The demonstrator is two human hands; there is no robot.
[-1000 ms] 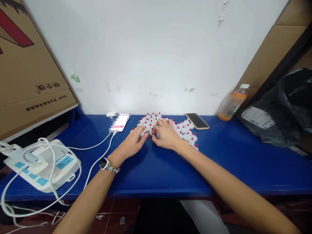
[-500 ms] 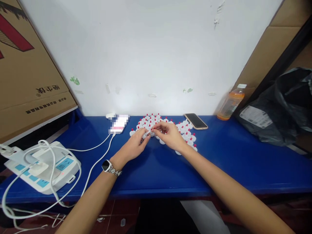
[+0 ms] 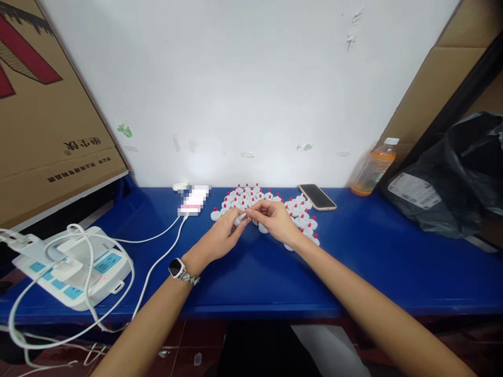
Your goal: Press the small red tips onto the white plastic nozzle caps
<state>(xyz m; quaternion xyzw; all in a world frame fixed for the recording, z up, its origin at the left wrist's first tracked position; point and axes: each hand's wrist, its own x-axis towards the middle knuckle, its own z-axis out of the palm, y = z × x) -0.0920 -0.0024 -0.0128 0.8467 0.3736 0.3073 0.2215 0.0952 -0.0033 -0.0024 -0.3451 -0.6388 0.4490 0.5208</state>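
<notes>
Head view: my 2 hands meet over a blue table (image 3: 373, 272), just in front of a pile of small white caps with red tips (image 3: 271, 207). My left hand (image 3: 222, 238), with a watch (image 3: 177, 268) on its wrist, pinches 1 white cap (image 3: 240, 219) between thumb and fingers, lifted a little off the table. My right hand (image 3: 275, 220) comes in from the other side, its fingertips closed on the same cap, so both hands grip it at once. What the fingers do to the cap is too small to tell.

The caps lie in a loose heap toward the white wall (image 3: 251, 94), spreading to the right past my right wrist. A dark phone (image 3: 317, 196) lies face up just right of the heap. Another phone (image 3: 194, 200), on a white cable (image 3: 157, 262), lies just left of it. The cable runs down to a white and blue power strip (image 3: 78, 269) at the table's left end, where more cables loop.

An orange drink bottle (image 3: 373, 167) stands at the back right, against a leaning cardboard sheet (image 3: 436, 84). A black plastic bag (image 3: 456, 178) with a white label sits at the far right. A printed carton (image 3: 47, 104) leans at the far left.
</notes>
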